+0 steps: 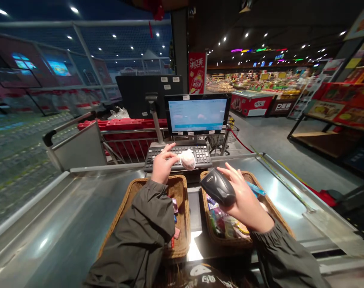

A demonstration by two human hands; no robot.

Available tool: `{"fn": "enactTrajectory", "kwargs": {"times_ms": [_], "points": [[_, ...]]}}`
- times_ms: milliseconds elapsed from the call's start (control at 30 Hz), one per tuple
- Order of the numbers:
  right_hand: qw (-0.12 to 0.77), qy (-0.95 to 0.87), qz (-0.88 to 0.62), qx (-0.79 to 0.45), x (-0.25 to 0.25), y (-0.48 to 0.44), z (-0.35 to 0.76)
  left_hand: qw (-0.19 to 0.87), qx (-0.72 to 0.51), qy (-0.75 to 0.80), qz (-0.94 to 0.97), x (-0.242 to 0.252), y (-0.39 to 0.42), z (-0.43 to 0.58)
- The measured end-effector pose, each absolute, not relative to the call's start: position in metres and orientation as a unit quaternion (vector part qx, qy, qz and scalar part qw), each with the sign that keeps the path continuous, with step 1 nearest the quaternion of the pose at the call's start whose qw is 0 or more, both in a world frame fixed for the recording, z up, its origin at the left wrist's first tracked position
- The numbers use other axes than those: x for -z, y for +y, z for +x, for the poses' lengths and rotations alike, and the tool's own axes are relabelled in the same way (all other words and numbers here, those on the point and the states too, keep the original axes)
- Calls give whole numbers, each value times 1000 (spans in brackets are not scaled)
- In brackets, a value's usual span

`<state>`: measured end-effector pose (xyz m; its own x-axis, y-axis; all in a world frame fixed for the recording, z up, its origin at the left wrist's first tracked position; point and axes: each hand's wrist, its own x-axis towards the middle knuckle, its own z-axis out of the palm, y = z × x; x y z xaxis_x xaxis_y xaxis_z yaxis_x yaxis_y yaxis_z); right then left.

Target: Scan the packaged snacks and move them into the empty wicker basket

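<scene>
Between thumb and finger, my left hand (164, 163) pinches a small whitish round packet (188, 160); its exact kind I cannot make out. It is held up in front of the black keyboard (201, 155). My right hand (244, 196) grips a black handheld barcode scanner (218, 187), its head pointing up and left towards the packet. Below the scanner, a wicker basket (206, 224) holds several wrapped snacks (226, 224). Under my left forearm another wicker basket (184, 216) has a few small coloured items (176, 232) in it, partly hidden by the sleeve.
A lit monitor (198, 115) stands behind the keyboard, beside a second screen (148, 96) seen from its back. Metal counter surfaces (64, 212) extend to both sides. A long green stalk (284, 182) lies at the right. Shopping carts (130, 144) stand beyond the counter.
</scene>
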<state>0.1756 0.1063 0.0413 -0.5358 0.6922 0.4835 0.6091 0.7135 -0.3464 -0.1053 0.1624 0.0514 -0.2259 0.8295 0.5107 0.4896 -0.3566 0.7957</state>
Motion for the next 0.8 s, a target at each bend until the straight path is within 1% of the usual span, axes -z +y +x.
{"fn": "enactTrajectory", "kwargs": {"times_ms": [267, 467, 567, 800], "points": [[284, -894, -344, -47, -38, 96, 131, 28, -484, 586, 649, -54, 129, -132], [266, -898, -349, -35, -34, 90, 115, -26, -490, 590, 641, -55, 120, -140], [263, -900, -347, -34, -34, 87, 110, -36, -492, 580, 648, -52, 120, -144], [257, -900, -350, -28, -33, 83, 107, -19, -494, 582, 646, -47, 122, -150]]}}
